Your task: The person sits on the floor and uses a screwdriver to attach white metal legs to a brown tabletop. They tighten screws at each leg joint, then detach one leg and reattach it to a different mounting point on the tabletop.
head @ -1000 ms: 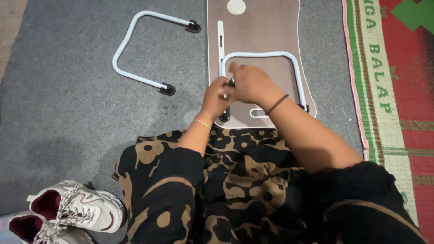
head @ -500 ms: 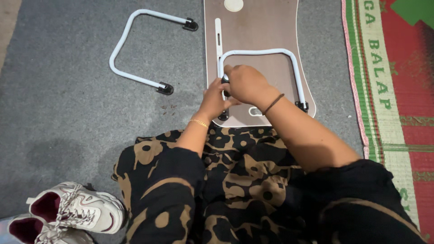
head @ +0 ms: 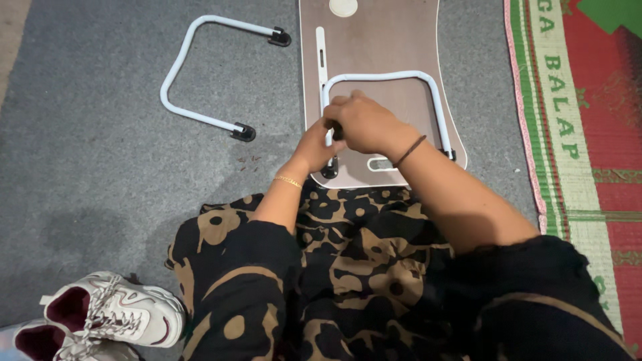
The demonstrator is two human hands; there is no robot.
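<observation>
A brown lap-table board (head: 394, 40) lies face down on grey carpet. A white U-shaped tube leg (head: 428, 83) rests on it, its black end caps near the board's near edge. My left hand (head: 314, 144) and my right hand (head: 364, 124) are together at the left arm of this leg. My right hand is closed over the tube and covers what the fingers do. My left hand pinches at the same spot from below. A second white U-shaped leg (head: 184, 60) lies loose on the carpet to the left.
A pair of white sneakers (head: 110, 314) sits at the lower left. A red and green woven mat (head: 582, 113) borders the carpet on the right. My lap, in black and gold patterned cloth (head: 348, 267), fills the foreground.
My hands have stayed at the left arm of the leg on the board, shifting only slightly. The view has drifted a little.
</observation>
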